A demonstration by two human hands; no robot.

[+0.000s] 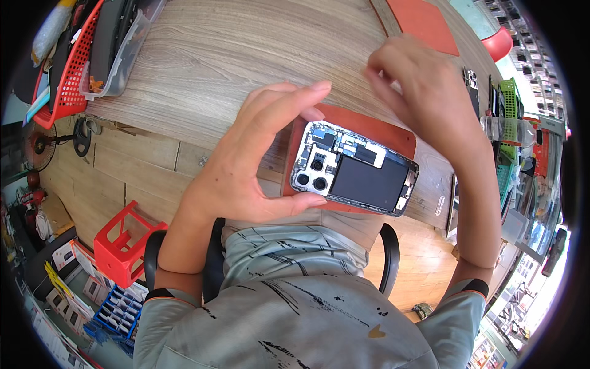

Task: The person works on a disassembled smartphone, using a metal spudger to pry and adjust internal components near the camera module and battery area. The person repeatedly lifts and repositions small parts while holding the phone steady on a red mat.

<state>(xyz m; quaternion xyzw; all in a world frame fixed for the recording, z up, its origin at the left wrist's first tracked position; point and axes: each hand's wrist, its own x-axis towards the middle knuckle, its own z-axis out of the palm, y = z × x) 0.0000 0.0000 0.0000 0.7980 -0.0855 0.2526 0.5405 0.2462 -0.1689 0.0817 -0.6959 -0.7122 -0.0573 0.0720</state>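
Note:
An opened smartphone [369,175] lies tilted on a reddish-brown mat [393,134], its internals facing up. Three camera lenses sit at its left end, beside a large black battery. My left hand [246,157] spans that left end: the thumb presses the near edge, a finger rests by the far edge, and the index finger is raised. My right hand [421,80] hovers beyond the phone's far right side, apart from it. Its fingers are curled together, and what they pinch, if anything, is hidden.
Red basket [70,80] and clear plastic bin [126,58] hold parts at the far left. Another reddish mat [424,24] lies at the far right. Green baskets [509,101] stand along the right side. A red stool [126,243] is on the floor at left.

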